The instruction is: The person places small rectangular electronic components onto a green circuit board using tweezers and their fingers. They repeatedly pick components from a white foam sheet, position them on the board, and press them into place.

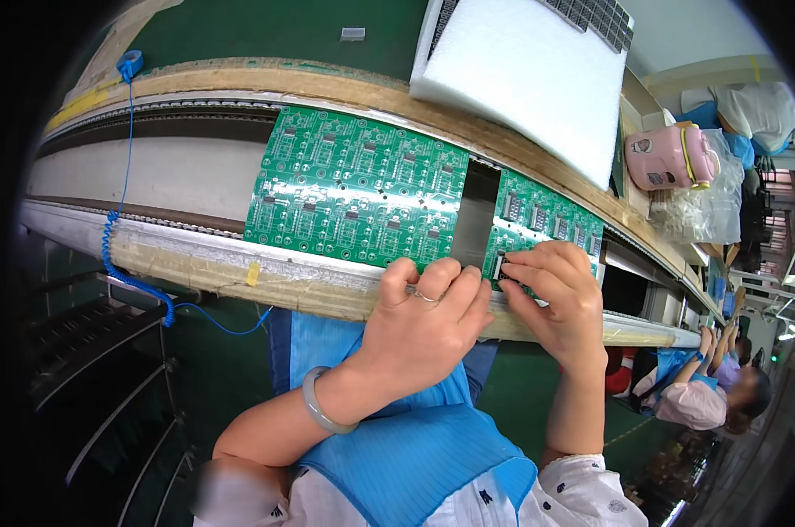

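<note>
A blue apron (415, 452) is covering the person's front nearest the camera, and a pale bangle (318, 401) is circling the left wrist. Just beyond, the near rail (314, 285) is running across, with a scrap of yellow tape (253, 273) sticking to it and a coiled blue cord (119, 263) hanging over it at the left. Above this rail the left hand (431, 323) is holding its fingers curled and close together beside the gap between two green boards, a ring (425, 297) showing on one finger; whether it is gripping anything, I cannot tell. The right hand (557, 303) is bending its thumb and fingers narrowly around a small black-and-white component (500, 265), which is sitting at the near left corner of the smaller-looking right board (522, 227); whether the fingertips are pinching or only touching it, I cannot tell. The left board (355, 186), bearing rows of dark chips, is lying next to it, well in view. Past both boards the far rail (305, 82) is curving along, and behind it a white foam block (529, 101) is standing tilted, while a pink container (665, 160) is resting to its right, and a co-worker (691, 402) is sitting farther down the line
</note>
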{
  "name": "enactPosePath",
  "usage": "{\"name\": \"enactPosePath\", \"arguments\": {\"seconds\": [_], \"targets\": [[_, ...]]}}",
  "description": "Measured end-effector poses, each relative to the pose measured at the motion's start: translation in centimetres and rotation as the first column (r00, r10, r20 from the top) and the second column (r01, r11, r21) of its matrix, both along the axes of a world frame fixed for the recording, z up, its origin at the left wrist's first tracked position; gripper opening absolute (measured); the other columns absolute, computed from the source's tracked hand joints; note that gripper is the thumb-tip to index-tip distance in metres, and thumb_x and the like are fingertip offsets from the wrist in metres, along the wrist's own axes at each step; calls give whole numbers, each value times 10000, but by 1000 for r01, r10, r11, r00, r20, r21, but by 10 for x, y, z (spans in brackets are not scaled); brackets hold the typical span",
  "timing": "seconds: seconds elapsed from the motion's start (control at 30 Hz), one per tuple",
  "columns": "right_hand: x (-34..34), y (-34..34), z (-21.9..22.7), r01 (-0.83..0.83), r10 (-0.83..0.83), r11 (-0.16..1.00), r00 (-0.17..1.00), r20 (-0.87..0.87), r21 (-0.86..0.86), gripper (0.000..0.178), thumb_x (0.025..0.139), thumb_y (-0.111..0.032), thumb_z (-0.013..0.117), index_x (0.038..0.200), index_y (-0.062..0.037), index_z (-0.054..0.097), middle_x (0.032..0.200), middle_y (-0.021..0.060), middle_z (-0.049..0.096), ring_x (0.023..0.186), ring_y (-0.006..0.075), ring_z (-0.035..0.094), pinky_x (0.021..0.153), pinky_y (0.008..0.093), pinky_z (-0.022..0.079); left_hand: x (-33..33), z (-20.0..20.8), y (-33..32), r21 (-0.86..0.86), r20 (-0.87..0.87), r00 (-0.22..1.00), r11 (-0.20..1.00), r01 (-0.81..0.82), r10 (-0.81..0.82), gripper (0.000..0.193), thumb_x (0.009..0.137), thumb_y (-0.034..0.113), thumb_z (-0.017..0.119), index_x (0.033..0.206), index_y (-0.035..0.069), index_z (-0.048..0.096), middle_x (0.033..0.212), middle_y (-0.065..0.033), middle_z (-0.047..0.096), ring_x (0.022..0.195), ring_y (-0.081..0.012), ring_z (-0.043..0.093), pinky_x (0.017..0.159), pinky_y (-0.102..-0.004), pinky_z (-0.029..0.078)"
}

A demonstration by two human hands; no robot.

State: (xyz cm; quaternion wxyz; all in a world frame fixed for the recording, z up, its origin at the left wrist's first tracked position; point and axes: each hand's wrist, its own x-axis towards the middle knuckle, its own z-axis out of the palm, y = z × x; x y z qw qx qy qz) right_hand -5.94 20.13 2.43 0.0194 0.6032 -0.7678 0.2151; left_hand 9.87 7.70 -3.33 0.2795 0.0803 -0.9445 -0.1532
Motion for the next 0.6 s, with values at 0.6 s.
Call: {"name": "enactPosePath", "arguments": {"seconds": [0.6], "targets": [[1, 0, 1, 19, -19, 999, 1000, 10, 26, 239, 731, -33, 830, 959, -37, 757, 1033, 52, 753, 969, 276, 664, 875, 419, 499, 0, 0, 0, 6, 4, 1000, 1000, -1, 1, 360, 785, 344, 795, 1083, 144, 772, 1155, 26, 631, 1130, -174, 496, 975, -450, 309]]}}
